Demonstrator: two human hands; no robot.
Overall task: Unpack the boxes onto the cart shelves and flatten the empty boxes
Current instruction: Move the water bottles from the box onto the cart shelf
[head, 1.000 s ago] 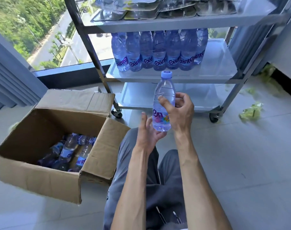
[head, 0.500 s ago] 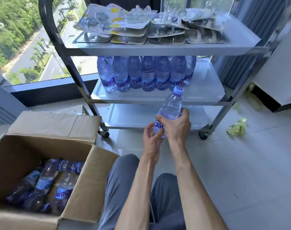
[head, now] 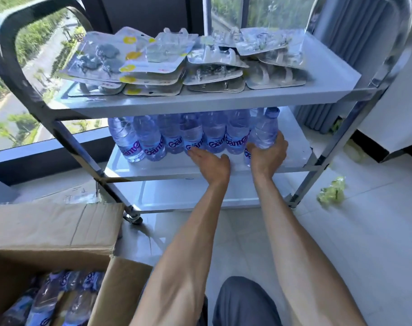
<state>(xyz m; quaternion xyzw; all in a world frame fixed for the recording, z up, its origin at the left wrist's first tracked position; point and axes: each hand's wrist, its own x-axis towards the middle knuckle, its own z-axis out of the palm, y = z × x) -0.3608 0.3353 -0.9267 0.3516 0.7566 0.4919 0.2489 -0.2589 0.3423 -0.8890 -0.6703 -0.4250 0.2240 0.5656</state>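
In the head view, both bare forearms are stretched forward toward twelve o'clock. A clear plastic water bottle with a blue cap [head: 264, 132] is gripped by the right hand [head: 267, 153], fingers curled round its base, and is held tilted at the right end of the row of matching bottles [head: 176, 137] on the grey metal cart's middle shelf [head: 296, 147]. The left hand [head: 211, 164] is laid flat, fingers spread, its fingertips touching that row. An open brown cardboard box [head: 57, 234] holding more bottles is seen at seven o'clock.

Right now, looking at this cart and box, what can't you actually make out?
Head view only:
- Bottle tops in the shelf row: hidden behind the top shelf.
- Cardboard box: cut off by the frame's left and bottom edges, so its bottle count is unknown.
- Blister packs: print too blurred to read.
- Right hand covers the held bottle's label.
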